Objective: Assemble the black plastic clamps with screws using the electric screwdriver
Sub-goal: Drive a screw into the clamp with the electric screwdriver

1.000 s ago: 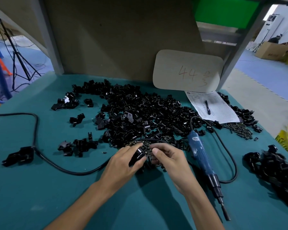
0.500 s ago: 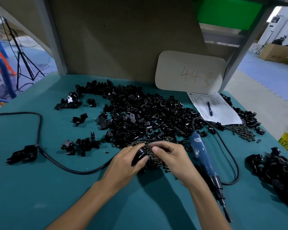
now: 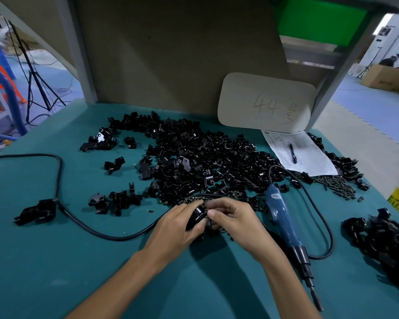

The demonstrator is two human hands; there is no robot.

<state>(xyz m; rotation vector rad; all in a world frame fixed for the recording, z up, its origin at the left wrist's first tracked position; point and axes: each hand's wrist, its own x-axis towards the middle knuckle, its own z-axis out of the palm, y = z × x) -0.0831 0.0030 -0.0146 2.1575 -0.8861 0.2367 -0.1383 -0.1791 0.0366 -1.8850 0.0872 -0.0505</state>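
Note:
My left hand [image 3: 175,226] grips a black plastic clamp [image 3: 197,215] just in front of the big heap of loose black clamp parts [image 3: 194,162]. My right hand [image 3: 233,219] meets it from the right, its thumb and fingertips pinched at the clamp's top; the small thing they pinch is too small to make out. Under both hands lies a small pile of dark screws [image 3: 194,200]. The blue electric screwdriver [image 3: 283,217] lies on the green mat to the right of my right hand, bit pointing toward me.
The screwdriver's black cable [image 3: 78,217] loops left across the mat [image 3: 55,261] past a black plug block [image 3: 37,211]. More screws [image 3: 339,186] lie at the right, a paper with a pen [image 3: 297,153] behind them. Assembled clamps [image 3: 382,240] are piled at the right edge. A "44" card [image 3: 265,102] leans on the back board.
Both hands stay together on the clamp at the front of the heap; the right hand's fingers have shifted slightly at its top. The screwdriver has not moved.

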